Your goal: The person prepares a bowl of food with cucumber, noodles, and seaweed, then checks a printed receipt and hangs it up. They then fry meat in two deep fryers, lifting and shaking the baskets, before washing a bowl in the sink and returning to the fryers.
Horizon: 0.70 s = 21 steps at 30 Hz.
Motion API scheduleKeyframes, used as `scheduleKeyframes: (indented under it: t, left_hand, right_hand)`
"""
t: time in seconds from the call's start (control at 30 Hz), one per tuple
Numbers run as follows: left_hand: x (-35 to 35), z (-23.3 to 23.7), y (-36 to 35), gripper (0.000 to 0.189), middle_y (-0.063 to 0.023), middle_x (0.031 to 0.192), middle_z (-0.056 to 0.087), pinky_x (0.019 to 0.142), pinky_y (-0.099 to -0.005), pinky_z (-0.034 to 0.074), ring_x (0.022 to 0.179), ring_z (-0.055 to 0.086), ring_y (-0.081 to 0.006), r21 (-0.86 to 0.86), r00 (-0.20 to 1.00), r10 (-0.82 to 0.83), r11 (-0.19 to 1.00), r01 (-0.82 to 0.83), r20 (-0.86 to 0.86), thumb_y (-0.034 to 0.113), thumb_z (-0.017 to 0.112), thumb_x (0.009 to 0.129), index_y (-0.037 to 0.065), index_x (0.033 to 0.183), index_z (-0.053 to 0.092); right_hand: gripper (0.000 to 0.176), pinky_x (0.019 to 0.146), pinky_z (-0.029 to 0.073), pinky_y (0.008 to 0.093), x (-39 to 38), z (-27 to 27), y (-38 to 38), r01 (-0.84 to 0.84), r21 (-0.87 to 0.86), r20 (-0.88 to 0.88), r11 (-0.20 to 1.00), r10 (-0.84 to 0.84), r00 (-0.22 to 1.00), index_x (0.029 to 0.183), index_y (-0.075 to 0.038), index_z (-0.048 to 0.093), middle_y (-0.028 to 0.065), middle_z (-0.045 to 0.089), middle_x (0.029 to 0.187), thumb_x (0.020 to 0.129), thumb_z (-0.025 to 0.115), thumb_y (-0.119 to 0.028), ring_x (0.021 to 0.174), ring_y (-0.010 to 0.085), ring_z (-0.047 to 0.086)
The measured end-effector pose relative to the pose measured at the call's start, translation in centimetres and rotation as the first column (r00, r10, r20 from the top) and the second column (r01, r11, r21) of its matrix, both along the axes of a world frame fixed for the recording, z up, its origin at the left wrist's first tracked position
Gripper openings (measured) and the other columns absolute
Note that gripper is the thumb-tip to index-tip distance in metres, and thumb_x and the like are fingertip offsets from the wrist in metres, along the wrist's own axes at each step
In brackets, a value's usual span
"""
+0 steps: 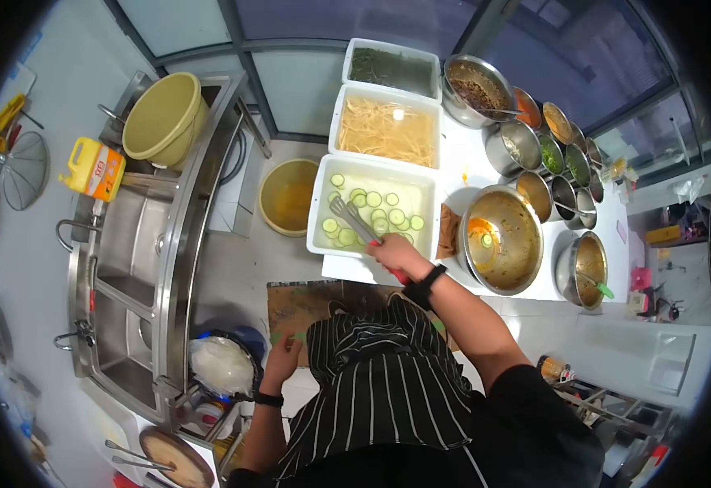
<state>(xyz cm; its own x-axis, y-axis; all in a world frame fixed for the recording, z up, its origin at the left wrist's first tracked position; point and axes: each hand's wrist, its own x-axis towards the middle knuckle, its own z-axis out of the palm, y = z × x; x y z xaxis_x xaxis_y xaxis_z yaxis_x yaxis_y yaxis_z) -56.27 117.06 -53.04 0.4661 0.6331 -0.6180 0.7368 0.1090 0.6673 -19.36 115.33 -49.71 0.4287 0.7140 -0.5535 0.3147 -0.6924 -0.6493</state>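
Metal tongs (355, 218) with a red handle are gripped in my right hand (397, 254), which is closed near the front edge of a white tub (316, 203). Their tips reach over cucumber slices (380, 224) lying in liquid in that tub. Just right of the tub stands a large steel bowl (526, 252) with orange sauce and one cucumber slice inside. Low beside my striped apron hangs my left hand (284, 355), away from the tub, its fingers loosely apart and holding nothing.
Behind the cucumber tub stand a tub of pale strips (386, 134) and one of dark green strands (392, 71). Several steel bowls and pots line the right. A yellow bucket (156, 122) sits at the steel sink (132, 236); another bucket (270, 195) stands on the floor.
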Motion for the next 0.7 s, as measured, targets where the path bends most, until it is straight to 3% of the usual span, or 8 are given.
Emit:
scheduleKeyframes:
  t: [0.07,0.2,0.27,0.37,0.47,0.6,0.67,0.7]
  left_hand:
    - [-1.0,0.0,-0.5,0.049,-0.0211,0.102,0.062,0.080,-0.0381,0.047,0.095,0.061,-0.0327,-0.007,0.995,0.082,0.997,-0.082,-0.058,0.036,0.053,0.087,-0.001,0.119,0.050]
    - [-3.6,-2.6,-1.6,0.052,-0.0199,0.102,0.063,0.080,-0.0373,0.048,0.094,0.062,-0.0319,-0.075,0.987,0.145,0.986,-0.150,-0.072,0.039,0.053,0.087,-0.001,0.120,0.049]
    - [-4.5,-3.6,-1.9,0.049,-0.0189,0.099,0.064,0.079,-0.0357,0.048,0.092,0.063,-0.0298,-0.034,0.990,0.101,0.994,-0.104,-0.097,0.038,0.053,0.087,0.000,0.119,0.050]
    - [-4.9,-5.3,-1.7,0.045,-0.0158,0.094,0.064,0.077,-0.0328,0.048,0.088,0.063,-0.0237,-0.099,0.985,0.171,0.981,-0.168,0.030,0.034,0.053,0.088,-0.001,0.117,0.052]
    - [-4.5,-6.7,-0.6,0.047,-0.0150,0.093,0.065,0.076,-0.0325,0.047,0.086,0.063,-0.0226,-0.079,0.991,0.120,0.989,-0.124,-0.052,0.034,0.054,0.087,-0.001,0.118,0.052]
    - [-2.2,-7.1,1.1,0.049,-0.0160,0.094,0.065,0.077,-0.0328,0.047,0.086,0.063,-0.0246,-0.049,0.999,0.034,0.998,-0.036,-0.032,0.036,0.054,0.085,0.000,0.118,0.052]
    - [-0.7,-6.2,2.1,0.049,-0.0179,0.096,0.064,0.078,-0.0341,0.047,0.088,0.063,-0.0279,-0.043,0.999,-0.038,0.998,0.038,-0.006,0.037,0.054,0.085,0.001,0.118,0.053]
    - [0.3,-5.7,2.6,0.049,-0.0179,0.096,0.064,0.078,-0.0341,0.047,0.088,0.063,-0.0279,-0.034,0.999,-0.031,0.999,0.030,-0.009,0.037,0.054,0.085,0.001,0.118,0.053]
  right_hand:
    - [0.028,0.040,0.042,0.0279,-0.1,-2.4,2.5,0.065,-0.059,-0.157,0.996,-0.074,0.985,0.078,0.003,0.058,0.0055,0.055,0.059,0.081,0.060,-0.025,0.043,0.0139,0.051]
    - [0.031,0.049,0.047,0.0345,-0.5,-4.1,3.6,0.108,0.068,-0.098,0.992,-0.101,0.990,0.075,0.004,0.063,0.0148,0.060,0.056,0.079,0.056,-0.026,0.047,0.0261,0.059]
    - [0.023,0.040,0.042,0.0277,-0.6,-1.6,2.3,0.070,0.014,-0.071,0.997,-0.069,0.995,0.080,0.004,0.058,0.0059,0.057,0.060,0.081,0.059,-0.020,0.042,0.0132,0.051]
    - [0.021,0.040,0.041,0.0265,-0.5,2.6,-2.7,0.194,0.044,-0.147,0.980,-0.185,0.972,0.082,0.002,0.059,0.0054,0.057,0.061,0.081,0.060,-0.020,0.043,0.0114,0.050]
    - [0.024,0.044,0.042,0.0283,1.0,7.1,-9.6,0.300,0.083,-0.036,0.950,-0.297,0.954,0.089,-0.001,0.061,0.0054,0.058,0.058,0.082,0.061,-0.024,0.047,0.0136,0.054]
    - [0.020,0.043,0.038,0.0239,3.4,12.3,-18.2,0.598,0.100,-0.078,0.796,-0.592,0.802,0.091,-0.001,0.061,0.0019,0.058,0.063,0.084,0.059,-0.019,0.047,0.0071,0.050]
    - [0.027,0.044,0.039,0.0253,4.5,12.6,-20.7,0.675,0.121,0.046,0.728,-0.683,0.729,0.092,0.001,0.061,0.0064,0.059,0.065,0.083,0.062,-0.024,0.047,0.0106,0.052]
    - [0.031,0.046,0.042,0.0273,5.5,11.9,-22.1,0.644,0.030,0.185,0.764,-0.638,0.748,0.092,0.002,0.061,0.0086,0.060,0.065,0.081,0.062,-0.027,0.049,0.0133,0.054]
